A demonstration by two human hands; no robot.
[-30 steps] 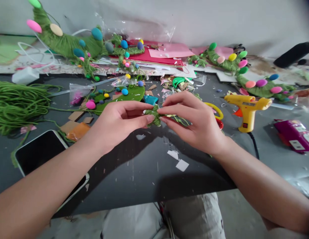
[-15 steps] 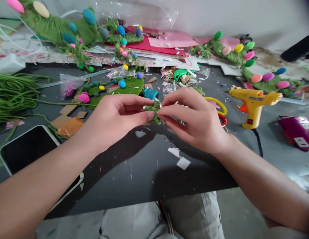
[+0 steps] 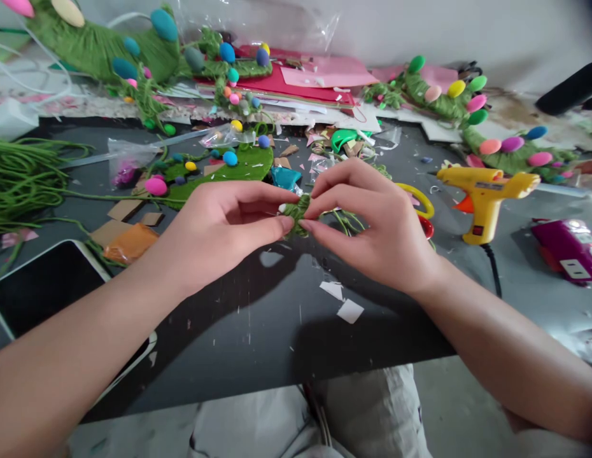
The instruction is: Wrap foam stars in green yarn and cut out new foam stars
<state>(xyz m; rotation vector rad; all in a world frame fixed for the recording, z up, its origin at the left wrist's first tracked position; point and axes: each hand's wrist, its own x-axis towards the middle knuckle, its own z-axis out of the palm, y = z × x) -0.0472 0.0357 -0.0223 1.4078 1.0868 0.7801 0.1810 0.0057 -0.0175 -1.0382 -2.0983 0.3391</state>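
Between my two hands, above the dark table point(image 3: 239, 337), is a small piece wrapped in green yarn point(image 3: 296, 215), with a bit of white at its left end. My left hand point(image 3: 229, 232) pinches its left side between thumb and fingers. From the other side, the thumb and fingertips of my right hand point(image 3: 372, 222) close on its right edge. Several loose strands of green yarn point(image 3: 346, 222) show behind my right hand. The fingertips cover part of the wrapped piece.
A yellow glue gun point(image 3: 487, 191) lies right, near a purple power socket point(image 3: 570, 249). Yellow-handled scissors point(image 3: 420, 198) are partly behind my right hand. At left are a phone point(image 3: 42, 286) and a green yarn bundle point(image 3: 28, 184). Yarn-wrapped shapes with coloured balls point(image 3: 105, 51) line the back.
My right thumb and fingers have shifted slightly on the wrapped piece, showing more of its right part. The whole view has slid a little; the things on the table keep their places.
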